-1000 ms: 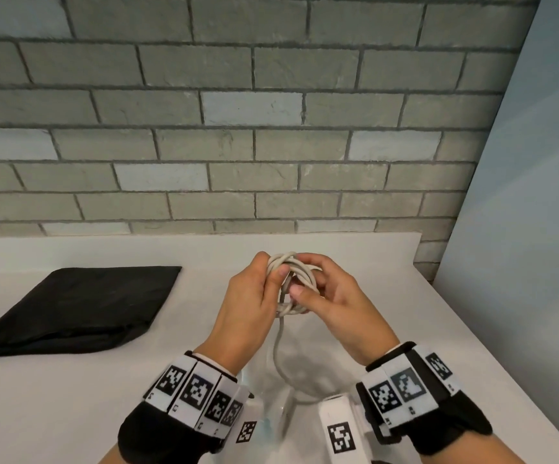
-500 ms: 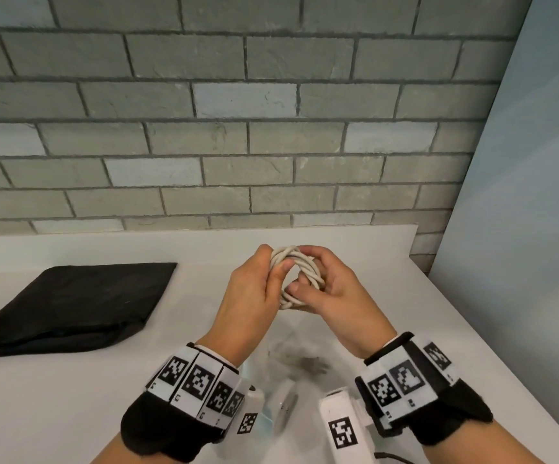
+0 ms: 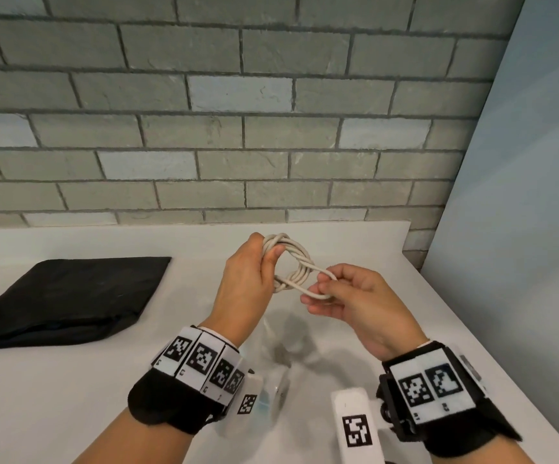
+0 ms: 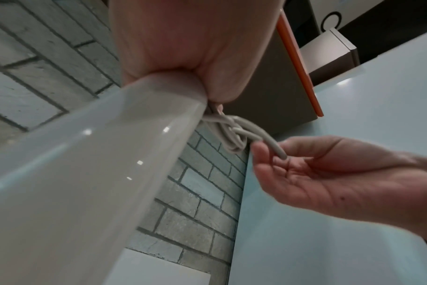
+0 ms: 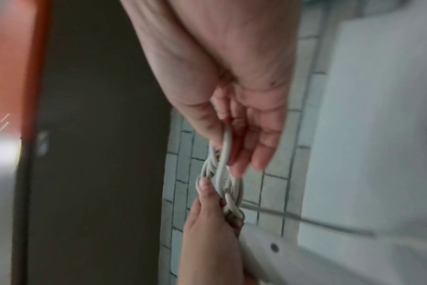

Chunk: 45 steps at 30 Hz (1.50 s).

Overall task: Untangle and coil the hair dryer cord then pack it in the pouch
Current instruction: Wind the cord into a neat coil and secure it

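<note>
My left hand (image 3: 269,250) grips a small coil of white cord (image 3: 299,262) above the white table (image 3: 70,396), thumb pressed on its top. Just to the right, my right hand (image 3: 318,289) pinches one loop drawn out of the coil's lower side. In the left wrist view the cord (image 4: 234,135) hangs from the left fingers toward the right hand (image 4: 329,173). The pale hair dryer body (image 4: 85,173) runs out of the left palm. It also shows below the left hand in the right wrist view (image 5: 280,254). The flat black pouch (image 3: 63,293) lies at the table's left.
A grey brick wall (image 3: 237,128) stands right behind the table. A pale blue panel (image 3: 522,229) closes off the right side. The table's right edge runs just beside my right wrist.
My right hand has moved right and away from the coil, drawing out one loop. The cord length that hung down between the wrists one second ago is no longer seen.
</note>
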Each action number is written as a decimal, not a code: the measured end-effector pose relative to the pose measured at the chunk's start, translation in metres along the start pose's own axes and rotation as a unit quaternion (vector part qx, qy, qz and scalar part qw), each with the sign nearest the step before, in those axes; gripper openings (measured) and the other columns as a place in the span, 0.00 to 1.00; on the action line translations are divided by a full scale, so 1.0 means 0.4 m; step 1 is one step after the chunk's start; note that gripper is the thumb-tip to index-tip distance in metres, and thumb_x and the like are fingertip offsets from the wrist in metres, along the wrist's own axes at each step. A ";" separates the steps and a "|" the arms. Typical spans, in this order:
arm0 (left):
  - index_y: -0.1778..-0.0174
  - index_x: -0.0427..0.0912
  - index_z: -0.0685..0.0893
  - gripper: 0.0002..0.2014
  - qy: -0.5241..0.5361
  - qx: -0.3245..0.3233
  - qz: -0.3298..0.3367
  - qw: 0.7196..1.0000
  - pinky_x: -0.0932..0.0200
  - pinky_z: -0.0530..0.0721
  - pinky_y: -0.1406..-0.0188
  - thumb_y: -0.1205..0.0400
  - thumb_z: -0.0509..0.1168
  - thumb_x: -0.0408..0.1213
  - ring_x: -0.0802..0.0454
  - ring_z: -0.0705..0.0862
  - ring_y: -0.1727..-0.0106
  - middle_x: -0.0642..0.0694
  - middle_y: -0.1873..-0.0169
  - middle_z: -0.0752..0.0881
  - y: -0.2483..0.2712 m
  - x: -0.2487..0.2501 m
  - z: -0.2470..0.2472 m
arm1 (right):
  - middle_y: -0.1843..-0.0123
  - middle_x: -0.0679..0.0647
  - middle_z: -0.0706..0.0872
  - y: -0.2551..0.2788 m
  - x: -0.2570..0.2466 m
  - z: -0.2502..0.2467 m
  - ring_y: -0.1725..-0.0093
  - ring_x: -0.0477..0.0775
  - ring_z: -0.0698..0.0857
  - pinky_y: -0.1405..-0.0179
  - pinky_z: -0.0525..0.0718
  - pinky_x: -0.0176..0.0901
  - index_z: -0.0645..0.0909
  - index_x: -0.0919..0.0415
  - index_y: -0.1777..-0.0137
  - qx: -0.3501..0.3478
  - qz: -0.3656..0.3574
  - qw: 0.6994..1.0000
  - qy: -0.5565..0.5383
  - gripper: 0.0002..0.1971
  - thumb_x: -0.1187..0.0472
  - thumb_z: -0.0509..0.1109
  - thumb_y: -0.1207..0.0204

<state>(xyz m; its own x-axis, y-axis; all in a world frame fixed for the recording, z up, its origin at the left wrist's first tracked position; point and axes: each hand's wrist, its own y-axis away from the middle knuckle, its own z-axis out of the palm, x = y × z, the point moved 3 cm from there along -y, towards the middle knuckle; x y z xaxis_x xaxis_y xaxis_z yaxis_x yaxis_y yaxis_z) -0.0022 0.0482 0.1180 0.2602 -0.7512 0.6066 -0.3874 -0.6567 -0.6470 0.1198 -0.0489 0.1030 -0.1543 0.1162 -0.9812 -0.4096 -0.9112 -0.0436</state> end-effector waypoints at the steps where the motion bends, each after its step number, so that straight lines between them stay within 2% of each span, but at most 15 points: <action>1: 0.62 0.42 0.68 0.10 0.006 0.007 -0.007 1.000 0.76 0.72 0.73 0.17 0.56 0.41 0.61 0.73 0.74 0.56 0.75 0.72 -0.002 -0.001 -0.001 | 0.70 0.55 0.87 0.002 0.003 0.003 0.64 0.53 0.88 0.49 0.85 0.49 0.78 0.65 0.62 -0.014 -0.003 0.998 -0.058 0.08 0.74 0.62 0.25; 4: 0.60 0.41 0.69 0.09 0.010 0.015 -0.021 1.000 0.78 0.72 0.74 0.16 0.55 0.41 0.61 0.74 0.74 0.54 0.74 0.74 -0.003 -0.005 -0.007 | 0.79 0.50 0.77 0.010 0.007 0.001 0.74 0.48 0.81 0.44 0.84 0.54 0.76 0.63 0.62 -0.036 -0.008 0.978 -0.207 0.04 0.69 0.62 0.27; 6: 0.59 0.41 0.70 0.09 0.015 0.028 -0.044 0.999 0.78 0.72 0.74 0.16 0.55 0.42 0.62 0.74 0.72 0.54 0.73 0.74 -0.008 -0.018 -0.018 | 0.82 0.47 0.66 0.017 0.006 -0.017 0.82 0.44 0.69 0.65 0.87 0.43 0.78 0.65 0.57 -0.038 -0.007 0.970 -0.241 0.04 0.66 0.62 0.28; 8: 0.58 0.42 0.70 0.08 0.015 0.042 -0.053 0.998 0.79 0.72 0.72 0.17 0.55 0.42 0.63 0.73 0.70 0.54 0.71 0.74 -0.015 -0.032 -0.030 | 0.82 0.45 0.65 0.026 0.005 -0.050 0.83 0.43 0.64 0.76 0.80 0.37 0.79 0.69 0.51 -0.032 -0.016 0.987 -0.154 0.10 0.64 0.62 0.27; 11: 0.59 0.42 0.70 0.08 -0.002 0.035 -0.034 0.999 0.73 0.69 0.69 0.16 0.55 0.42 0.61 0.72 0.66 0.48 0.64 0.74 -0.013 -0.038 -0.029 | 0.80 0.52 0.75 0.034 -0.005 -0.108 0.82 0.46 0.67 0.77 0.78 0.36 0.83 0.68 0.56 0.021 -0.069 0.990 0.124 0.06 0.66 0.66 0.25; 13: 0.60 0.42 0.69 0.09 -0.006 0.021 -0.027 0.999 0.70 0.70 0.69 0.16 0.55 0.42 0.60 0.73 0.67 0.47 0.65 0.74 -0.006 -0.029 -0.018 | 0.74 0.63 0.78 0.033 -0.011 -0.140 0.77 0.50 0.73 0.75 0.76 0.33 0.85 0.61 0.63 0.099 -0.115 0.955 0.255 0.06 0.62 0.70 0.27; 17: 0.60 0.40 0.70 0.10 0.052 0.003 -0.063 0.997 0.72 0.73 0.73 0.16 0.54 0.42 0.56 0.75 0.70 0.51 0.71 0.77 -0.007 -0.017 -0.012 | 0.65 0.49 0.82 0.035 -0.039 -0.136 0.64 0.47 0.82 0.61 0.77 0.28 0.85 0.57 0.60 0.200 -0.232 0.873 0.381 0.04 0.59 0.70 0.27; 19: 0.59 0.39 0.71 0.10 0.085 0.002 -0.087 0.993 0.73 0.73 0.73 0.16 0.55 0.41 0.56 0.77 0.70 0.50 0.71 0.79 -0.009 -0.019 -0.010 | 0.67 0.44 0.83 0.035 -0.046 -0.124 0.64 0.45 0.83 0.64 0.76 0.25 0.85 0.57 0.58 0.197 -0.256 0.863 0.388 0.04 0.60 0.69 0.25; 22: 0.61 0.42 0.73 0.09 0.186 -0.007 -0.151 0.971 0.71 0.75 0.71 0.16 0.56 0.40 0.64 0.78 0.74 0.50 0.72 0.80 -0.013 -0.028 -0.009 | 0.77 0.34 0.80 0.033 -0.051 -0.121 0.73 0.36 0.78 0.72 0.71 0.22 0.83 0.57 0.61 0.159 -0.230 0.890 0.360 0.05 0.60 0.68 0.25; 26: 0.63 0.43 0.76 0.11 0.247 -0.020 -0.194 0.949 0.71 0.72 0.76 0.16 0.55 0.40 0.65 0.73 0.80 0.51 0.75 0.76 -0.022 -0.039 -0.018 | 0.79 0.38 0.80 0.019 -0.061 -0.149 0.76 0.39 0.74 0.75 0.68 0.25 0.82 0.54 0.67 0.131 -0.209 0.908 0.338 0.08 0.56 0.69 0.26; 28: 0.63 0.44 0.75 0.12 0.230 -0.016 -0.185 0.955 0.74 0.70 0.78 0.16 0.54 0.40 0.63 0.73 0.76 0.51 0.73 0.75 -0.020 -0.037 -0.020 | 0.76 0.43 0.83 0.002 -0.048 -0.161 0.73 0.44 0.77 0.73 0.71 0.29 0.84 0.54 0.64 0.119 -0.207 0.893 0.382 0.07 0.59 0.68 0.25; 32: 0.60 0.39 0.73 0.12 0.180 -0.003 -0.155 0.971 0.66 0.72 0.66 0.15 0.53 0.42 0.55 0.73 0.67 0.49 0.69 0.75 -0.005 -0.024 -0.018 | 0.55 0.56 0.86 -0.026 0.010 -0.131 0.52 0.57 0.81 0.52 0.76 0.43 0.86 0.58 0.48 0.087 -0.239 0.833 0.492 0.09 0.62 0.65 0.23; 35: 0.64 0.46 0.72 0.12 0.171 0.006 -0.143 0.975 0.72 0.71 0.71 0.16 0.52 0.43 0.55 0.73 0.66 0.49 0.68 0.75 0.000 -0.019 -0.022 | 0.53 0.52 0.82 -0.019 0.021 -0.055 0.52 0.49 0.73 0.53 0.74 0.40 0.83 0.54 0.40 0.080 -0.324 0.790 0.514 0.16 0.53 0.59 0.22; 40: 0.65 0.48 0.71 0.12 0.179 0.007 -0.141 0.974 0.75 0.71 0.74 0.16 0.52 0.42 0.57 0.72 0.68 0.50 0.69 0.74 0.008 -0.017 -0.032 | 0.65 0.52 0.75 -0.030 0.019 0.009 0.67 0.48 0.76 0.67 0.73 0.25 0.85 0.61 0.47 0.103 -0.353 0.842 0.394 0.12 0.58 0.64 0.23; 45: 0.65 0.47 0.71 0.12 0.214 -0.013 -0.135 0.967 0.77 0.70 0.74 0.15 0.52 0.41 0.66 0.73 0.72 0.51 0.70 0.74 0.016 -0.008 -0.029 | 0.67 0.56 0.85 -0.047 0.034 0.059 0.71 0.48 0.86 0.67 0.87 0.39 0.79 0.55 0.59 0.116 -0.206 0.961 0.146 0.13 0.74 0.61 0.24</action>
<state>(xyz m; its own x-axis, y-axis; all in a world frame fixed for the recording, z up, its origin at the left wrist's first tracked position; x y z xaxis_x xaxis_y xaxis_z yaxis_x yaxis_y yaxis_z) -0.0156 0.0471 0.1172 -0.0328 -0.4525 0.8912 -0.3805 -0.8189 -0.4297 0.1041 -0.0208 0.0951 0.3083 0.3009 -0.9024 -0.5759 -0.6961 -0.4288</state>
